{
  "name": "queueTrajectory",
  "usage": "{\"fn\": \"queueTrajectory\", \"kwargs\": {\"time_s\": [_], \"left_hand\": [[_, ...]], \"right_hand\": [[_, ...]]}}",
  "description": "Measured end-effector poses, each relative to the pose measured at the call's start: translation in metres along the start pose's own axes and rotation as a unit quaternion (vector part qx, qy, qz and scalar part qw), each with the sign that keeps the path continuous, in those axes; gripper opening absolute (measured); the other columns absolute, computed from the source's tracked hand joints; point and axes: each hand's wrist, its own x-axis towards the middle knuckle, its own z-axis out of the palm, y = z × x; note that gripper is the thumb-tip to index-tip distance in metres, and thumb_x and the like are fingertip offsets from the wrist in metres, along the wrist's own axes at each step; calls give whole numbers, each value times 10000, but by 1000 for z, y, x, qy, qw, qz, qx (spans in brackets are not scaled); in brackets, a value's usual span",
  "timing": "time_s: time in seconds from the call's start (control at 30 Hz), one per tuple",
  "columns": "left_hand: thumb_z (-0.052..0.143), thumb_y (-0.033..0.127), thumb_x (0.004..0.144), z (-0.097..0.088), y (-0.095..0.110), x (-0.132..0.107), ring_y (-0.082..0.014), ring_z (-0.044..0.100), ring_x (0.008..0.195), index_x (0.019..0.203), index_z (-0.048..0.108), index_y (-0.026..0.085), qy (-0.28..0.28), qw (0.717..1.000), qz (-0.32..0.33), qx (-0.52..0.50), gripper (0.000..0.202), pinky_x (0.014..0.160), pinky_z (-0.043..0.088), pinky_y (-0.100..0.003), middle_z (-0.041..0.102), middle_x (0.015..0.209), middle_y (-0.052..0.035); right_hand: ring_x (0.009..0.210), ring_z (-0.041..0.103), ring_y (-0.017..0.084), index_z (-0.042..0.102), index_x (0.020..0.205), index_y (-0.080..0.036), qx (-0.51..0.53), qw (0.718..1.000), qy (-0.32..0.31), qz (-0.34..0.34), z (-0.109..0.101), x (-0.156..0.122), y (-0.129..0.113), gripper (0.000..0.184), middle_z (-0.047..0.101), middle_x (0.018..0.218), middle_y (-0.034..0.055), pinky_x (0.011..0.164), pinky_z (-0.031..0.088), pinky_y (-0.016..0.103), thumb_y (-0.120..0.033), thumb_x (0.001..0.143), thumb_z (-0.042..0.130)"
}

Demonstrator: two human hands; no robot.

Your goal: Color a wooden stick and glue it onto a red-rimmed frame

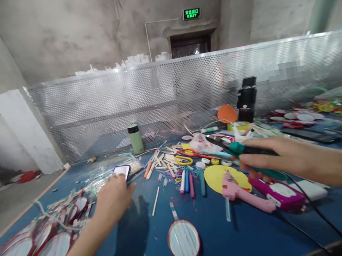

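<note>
My left hand (115, 197), with a beaded bracelet at the wrist, reaches over the near edge of a phone (122, 171) whose screen is lit. Its fingertips touch or hover over the screen, and the thumb stands apart. My right hand (260, 157) is closed around a green-and-black pliers-like tool (239, 148), its dark tip pointing left above the clutter. Below it lie a pink glue gun (245, 198) with a clear glue stick, a yellow disc (222, 178) and a purple device (278, 193). A small round white paddle (184, 240) with a red rim lies in front.
Many red-rimmed paddles (52, 252) are heaped at left. Wooden sticks (163, 163), markers (191, 185) and yellow-handled scissors (183, 159) crowd the middle. A green bottle (135, 139) and a black flask (247, 100) stand before a perforated metal screen (104, 99). Cords cross the right front.
</note>
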Motion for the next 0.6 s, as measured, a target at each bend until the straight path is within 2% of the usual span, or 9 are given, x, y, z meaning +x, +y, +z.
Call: {"fn": "queueTrajectory", "kwargs": {"time_s": [0.1,0.17,0.2,0.27,0.3,0.43,0.47,0.53,0.6], "left_hand": [[405,402,985,-5,-21,13,-404,666,1084,1186,583,34,-5,996,4,92,455,880,492,-445,681,1143,-271],[407,408,980,-3,-29,19,-393,678,1069,1160,603,53,-28,993,4,112,444,866,498,-432,696,1122,-258],[416,406,975,0,-32,21,-386,681,1067,1148,611,64,-36,993,4,115,431,864,499,-424,702,1113,-251],[432,410,967,5,-35,25,-375,684,1068,1140,617,83,-45,992,2,115,414,858,500,-410,712,1104,-241],[434,416,966,7,-37,27,-369,684,1070,1143,615,88,-48,992,0,114,415,857,499,-403,714,1106,-239],[417,454,971,13,-46,32,-365,684,1070,1161,602,78,-54,993,-9,105,461,854,497,-399,712,1122,-257],[416,462,970,14,-49,34,-366,682,1072,1160,602,74,-55,993,-11,102,470,852,497,-400,711,1126,-261],[432,480,962,15,-54,36,-365,682,1071,1156,608,74,-59,994,-17,95,483,838,501,-396,715,1122,-260],[459,513,944,18,-56,38,-362,689,1055,1157,615,79,-64,994,-27,89,508,820,506,-388,724,1107,-256]], "right_hand": [[778,645,218,594,854,-201,50,996,-57,39,12,21,-5,478,685,868,94,653,520,310,-613,962,375],[826,656,217,572,905,-201,61,994,-84,42,27,43,-11,404,684,935,97,635,521,288,-556,962,389],[833,662,216,569,923,-198,24,995,-88,29,36,56,-15,399,687,966,99,639,516,287,-554,964,394],[808,663,222,585,917,-185,-125,989,-74,3,54,86,-21,422,701,923,104,676,502,309,-546,978,374],[825,665,237,602,924,-175,-151,986,-72,-5,64,101,-24,416,706,923,116,710,498,326,-537,977,403],[1079,641,286,636,1088,-125,-215,975,-46,-20,105,161,-31,325,672,1166,183,911,498,383,-412,978,531],[1105,634,282,637,1129,-114,-229,972,-42,-17,115,175,-32,329,657,1201,182,935,505,405,-397,979,559],[1083,646,242,609,1235,-148,-253,967,-40,-10,135,201,-31,355,633,1255,114,922,546,448,-385,970,620],[1075,651,236,602,1257,-148,-273,961,-37,-3,153,224,-29,366,625,1269,114,909,563,442,-359,962,644]]}}
